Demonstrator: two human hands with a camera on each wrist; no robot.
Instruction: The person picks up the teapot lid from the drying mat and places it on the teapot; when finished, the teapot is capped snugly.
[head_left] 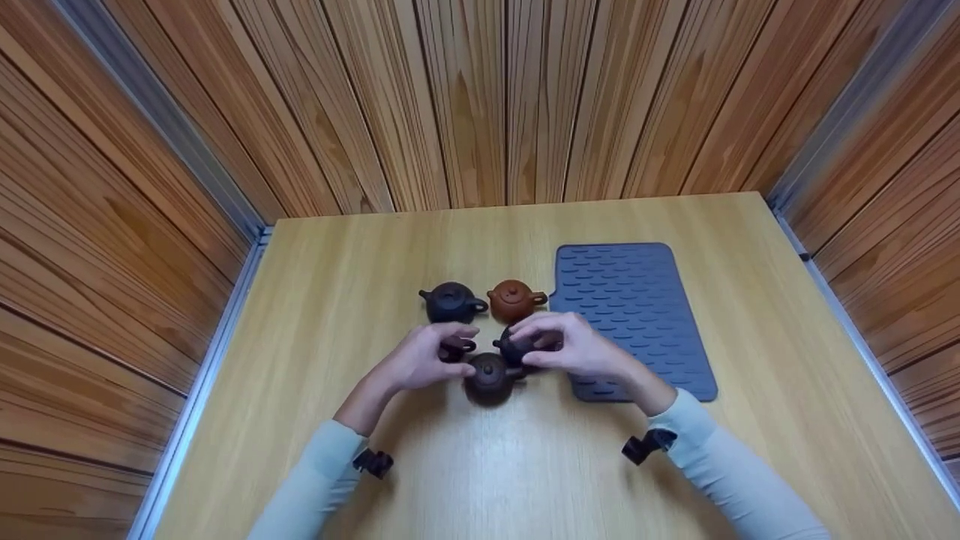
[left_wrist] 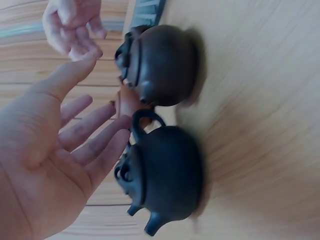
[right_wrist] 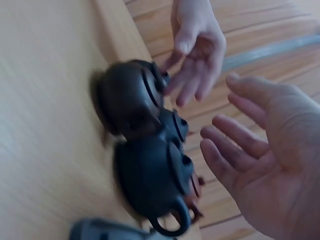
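Several small clay teapots stand close together on the table. My left hand, fingers loosely spread, hovers beside a black teapot that it mostly hides in the head view. My right hand is above another black teapot, its fingers relaxed and the palm bare in the right wrist view. Between the hands, nearest me, sits a dark brown teapot; the left thumb tip overlaps its edge from above. Behind are a dark teapot at left and a reddish-brown teapot at right.
A grey ridged mat lies to the right of the teapots, partly beneath my right forearm in the head view. Wood-panelled walls enclose the table at the back and sides.
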